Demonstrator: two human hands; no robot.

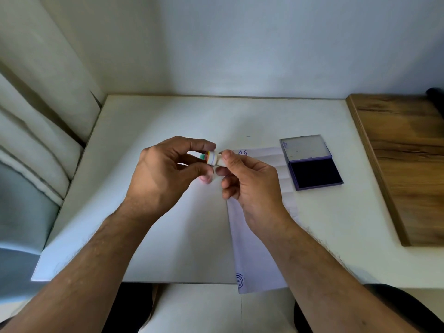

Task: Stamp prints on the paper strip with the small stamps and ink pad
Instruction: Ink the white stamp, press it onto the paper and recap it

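Pinching a small stamp [211, 159] between both hands, left hand [168, 174] and right hand [249, 179], I hold it above the desk [144, 121]; its face is hidden. Paper strip [259, 236] prints blur; ink pad [314, 173] lies open.

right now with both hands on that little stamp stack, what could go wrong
1. The left hand and right hand hold the small multicoloured stacked stamps in the air; pulling them apart could drop one.
2. The long white paper strip overhangs the white table's near edge unweighted, so it may shift.
3. The open purple ink pad sits beside the strip; a sleeve or wrist could smear ink.
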